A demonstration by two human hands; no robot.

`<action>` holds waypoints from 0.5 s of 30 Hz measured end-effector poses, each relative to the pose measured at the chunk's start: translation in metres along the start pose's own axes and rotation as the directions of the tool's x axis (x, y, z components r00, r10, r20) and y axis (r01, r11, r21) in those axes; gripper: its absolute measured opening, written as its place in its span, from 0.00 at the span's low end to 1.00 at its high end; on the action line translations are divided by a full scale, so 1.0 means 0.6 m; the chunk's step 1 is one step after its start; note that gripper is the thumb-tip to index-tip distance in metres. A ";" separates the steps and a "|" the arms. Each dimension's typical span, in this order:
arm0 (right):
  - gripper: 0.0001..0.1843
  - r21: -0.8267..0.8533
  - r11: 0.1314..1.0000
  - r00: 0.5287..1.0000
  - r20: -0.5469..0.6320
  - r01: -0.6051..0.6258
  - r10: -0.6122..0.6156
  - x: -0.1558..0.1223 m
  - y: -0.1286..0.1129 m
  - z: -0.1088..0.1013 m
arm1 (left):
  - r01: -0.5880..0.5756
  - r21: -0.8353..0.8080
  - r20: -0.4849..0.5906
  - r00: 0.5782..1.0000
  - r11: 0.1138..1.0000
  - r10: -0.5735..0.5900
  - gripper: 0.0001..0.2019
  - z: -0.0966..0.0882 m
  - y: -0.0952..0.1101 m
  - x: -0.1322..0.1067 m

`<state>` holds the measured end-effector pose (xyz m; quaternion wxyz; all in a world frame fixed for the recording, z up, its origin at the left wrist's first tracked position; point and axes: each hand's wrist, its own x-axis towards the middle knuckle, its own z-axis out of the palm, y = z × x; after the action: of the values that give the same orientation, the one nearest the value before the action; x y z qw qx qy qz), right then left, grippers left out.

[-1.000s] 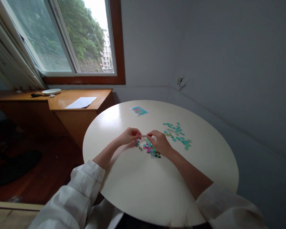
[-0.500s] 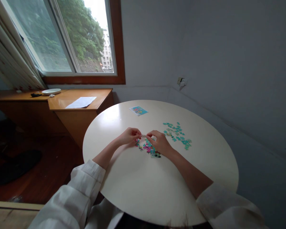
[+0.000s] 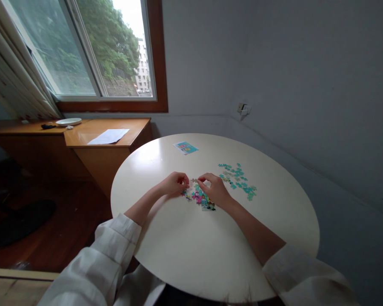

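Note:
My right hand [image 3: 214, 189] pinches a small pale puzzle piece [image 3: 194, 180] between thumb and fingertips, a little above the table. My left hand [image 3: 178, 183] is just left of that piece, its fingers curled together and apart from the piece; whatever they may hold is hidden. Below my hands lies a partly joined jigsaw puzzle [image 3: 204, 202] with pink, teal and yellow cartoon figures, half covered by my right hand. Several loose colourful pieces [image 3: 187, 197] lie beside it, under my left hand.
Many loose teal puzzle pieces [image 3: 241, 182] are spread to the right on the round white table [image 3: 185, 250]. A picture card [image 3: 185, 148] lies toward the far edge. Left of the table stands a wooden desk [image 3: 140, 126] with a paper sheet [image 3: 109, 136] and a white plate [image 3: 69, 122].
My left fingertips have come off the pale piece and curled slightly lower. The piece now sits in my right hand alone, tipped a little upward.

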<state>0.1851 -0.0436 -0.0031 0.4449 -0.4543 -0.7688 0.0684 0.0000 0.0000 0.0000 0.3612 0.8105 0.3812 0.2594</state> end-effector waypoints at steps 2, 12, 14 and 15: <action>0.05 -0.003 1.000 1.000 -0.002 -0.004 0.004 0.000 0.000 0.000 | -0.005 0.099 0.003 1.000 0.995 0.005 0.08 0.000 -0.004 0.000; 0.05 -0.001 1.000 1.000 0.011 -0.002 0.002 -0.001 -0.003 -0.002 | -0.095 0.249 0.138 0.988 0.964 0.061 0.19 0.000 -0.012 -0.003; 0.04 0.001 1.000 1.000 0.021 -0.007 0.007 -0.001 -0.004 -0.002 | -0.095 0.263 0.154 0.987 0.960 0.055 0.19 -0.001 -0.011 -0.003; 0.04 0.000 1.000 1.000 0.027 -0.010 0.010 0.000 -0.004 -0.002 | -0.094 0.264 0.158 0.986 0.960 0.053 0.19 -0.002 -0.010 -0.004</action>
<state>0.1846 -0.0454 -0.0015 0.4344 -0.4569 -0.7724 0.0769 -0.0048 0.0015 -0.0044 0.2646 0.8830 0.3545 0.1568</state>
